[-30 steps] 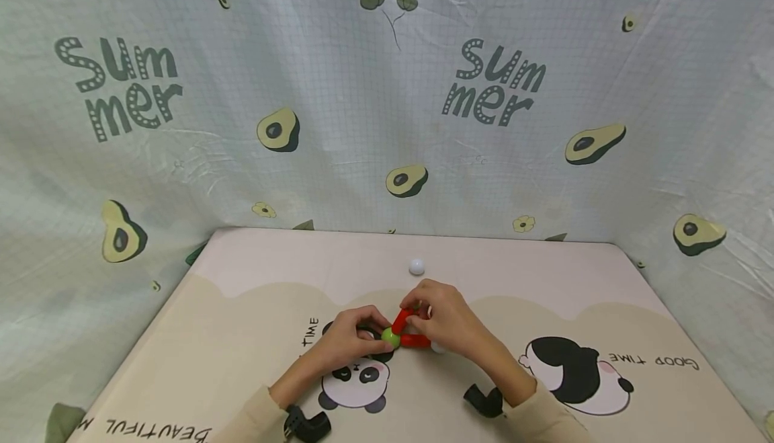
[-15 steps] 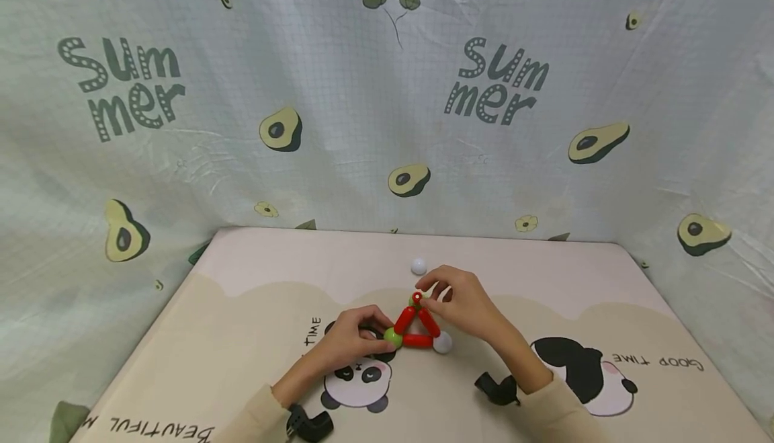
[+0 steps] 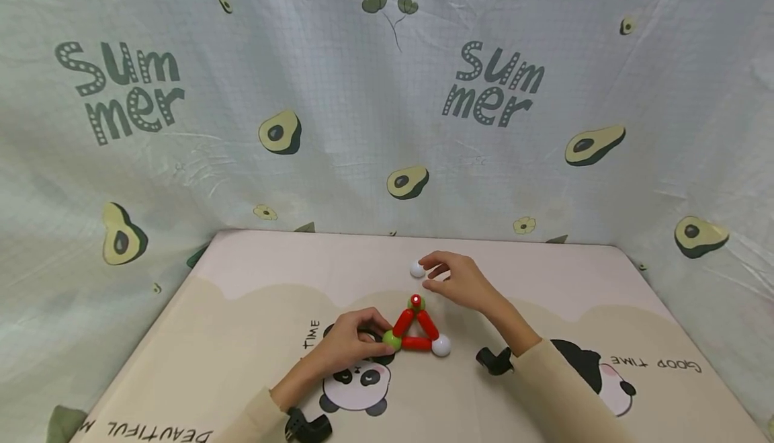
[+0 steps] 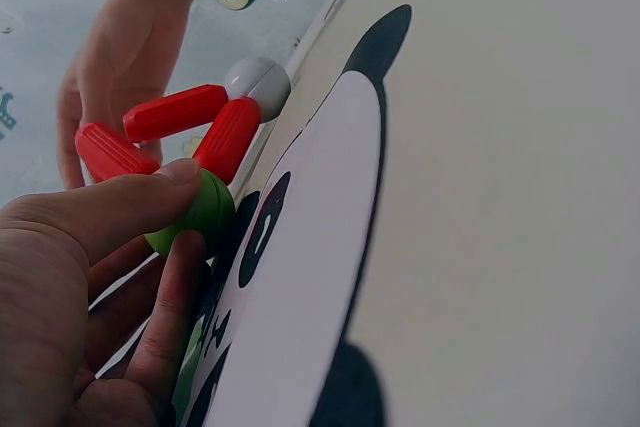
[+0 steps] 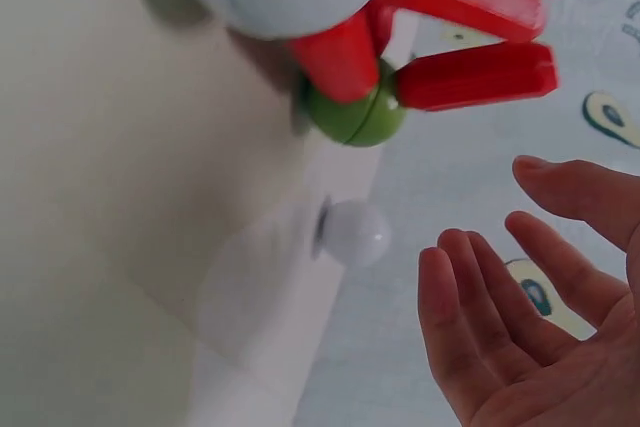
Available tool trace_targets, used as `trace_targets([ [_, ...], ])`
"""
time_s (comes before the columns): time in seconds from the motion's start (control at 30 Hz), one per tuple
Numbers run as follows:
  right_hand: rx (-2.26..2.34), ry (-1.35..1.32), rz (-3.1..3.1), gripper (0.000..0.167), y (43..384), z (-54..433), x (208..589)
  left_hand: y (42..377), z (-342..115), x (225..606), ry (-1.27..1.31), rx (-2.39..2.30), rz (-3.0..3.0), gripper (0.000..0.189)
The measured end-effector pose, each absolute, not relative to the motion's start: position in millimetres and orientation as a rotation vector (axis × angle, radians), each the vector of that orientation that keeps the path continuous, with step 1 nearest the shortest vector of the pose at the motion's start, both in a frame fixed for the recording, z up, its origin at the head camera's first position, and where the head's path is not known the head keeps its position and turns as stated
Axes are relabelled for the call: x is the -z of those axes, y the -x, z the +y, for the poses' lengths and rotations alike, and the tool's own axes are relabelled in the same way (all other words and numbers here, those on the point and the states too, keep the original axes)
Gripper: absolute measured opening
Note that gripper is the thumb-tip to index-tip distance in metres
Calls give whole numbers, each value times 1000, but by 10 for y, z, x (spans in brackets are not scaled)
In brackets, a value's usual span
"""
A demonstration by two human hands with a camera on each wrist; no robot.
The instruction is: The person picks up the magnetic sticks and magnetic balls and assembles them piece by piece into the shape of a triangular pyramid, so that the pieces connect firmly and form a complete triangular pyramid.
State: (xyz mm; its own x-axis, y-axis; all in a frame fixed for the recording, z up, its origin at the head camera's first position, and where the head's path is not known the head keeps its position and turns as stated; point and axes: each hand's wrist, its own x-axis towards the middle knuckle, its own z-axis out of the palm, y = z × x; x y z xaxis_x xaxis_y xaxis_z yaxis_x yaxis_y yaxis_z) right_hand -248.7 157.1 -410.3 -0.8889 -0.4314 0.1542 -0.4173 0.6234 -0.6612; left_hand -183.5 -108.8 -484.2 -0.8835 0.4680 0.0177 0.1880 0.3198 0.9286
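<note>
My left hand (image 3: pixel 351 341) pinches a green ball (image 3: pixel 392 341) between thumb and fingers. That ball is the left corner of a triangle of red rods (image 3: pixel 417 343) lying on the table. A white ball (image 3: pixel 441 345) forms the right corner, and a second green ball (image 5: pixel 360 107) the far one. From this far ball another red rod (image 5: pixel 478 77) sticks up with its outer end free. My right hand (image 3: pixel 458 282) holds nothing; its fingers are parted and slightly bent. Its fingertips are right beside a loose white ball (image 3: pixel 417 269) behind the triangle.
The tabletop cover (image 3: pixel 254 335) has printed pandas and lettering. A pale curtain (image 3: pixel 338 93) with avocado prints hangs along the back and sides. Black wrist-worn pieces (image 3: pixel 310 425) sit by both sleeves.
My right hand has let go of the upright red rod on the far green ball and moved back to the loose white ball. The left hand keeps its hold on the left green ball.
</note>
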Motion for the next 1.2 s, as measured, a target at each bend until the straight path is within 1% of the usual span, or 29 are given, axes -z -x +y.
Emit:
trace_targets([
  [0.27,1011,656,2810,37,2734,1456,4217,1836,-1103,4862,-593,-1582,2344,27],
  [0.4,938,655,2815,41,2818,1416,4260,1839,-1102,4864,-594,-1590,2338,28],
  [0.57,894,613,2828,41,2916,1387,4308,1836,-1098,4866,-592,-1596,2334,28],
  [0.8,979,523,2784,36,3011,1387,4365,1820,-1098,4861,-591,-1591,2338,28],
  [1.0,1077,468,2728,26,3043,1402,4397,1814,-1101,4854,-595,-1600,2335,27],
  [1.2,1062,476,2749,22,3050,1424,4443,1824,-1101,4857,-605,-1603,2336,28],
])
